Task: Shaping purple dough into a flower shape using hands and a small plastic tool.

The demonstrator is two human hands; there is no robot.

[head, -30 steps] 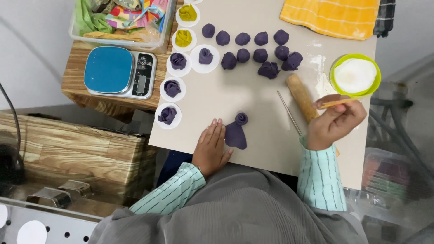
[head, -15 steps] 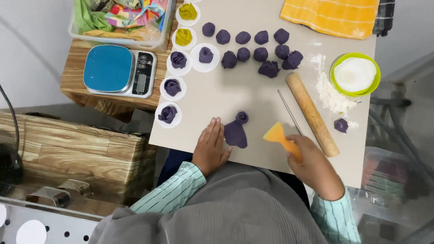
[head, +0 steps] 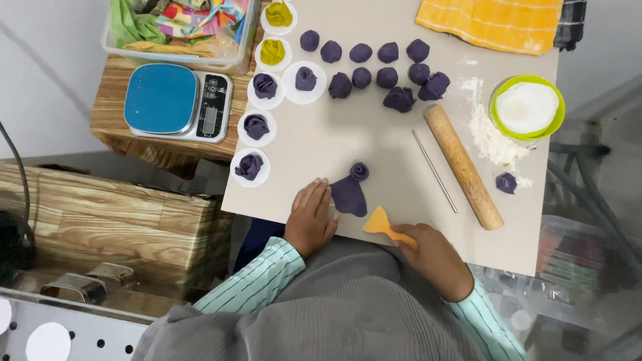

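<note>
A kitchen scale (head: 177, 101) was set on a wooden side table (head: 114, 134) at the left of the bench (head: 374, 140). It was rectangular with rounded corners, topped by a blue weighing plate, and a narrow dark display screen (head: 210, 120) was placed in its silver strip on the right; nothing could be made out on the screen. Behind the scale, a clear plastic container (head: 175, 30) was seen, filled with green and multicoloured wrappers or bags. No labels or signs were seen elsewhere.

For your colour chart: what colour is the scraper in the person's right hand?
Orange-yellow scraper, in the right hand; head view.
</note>
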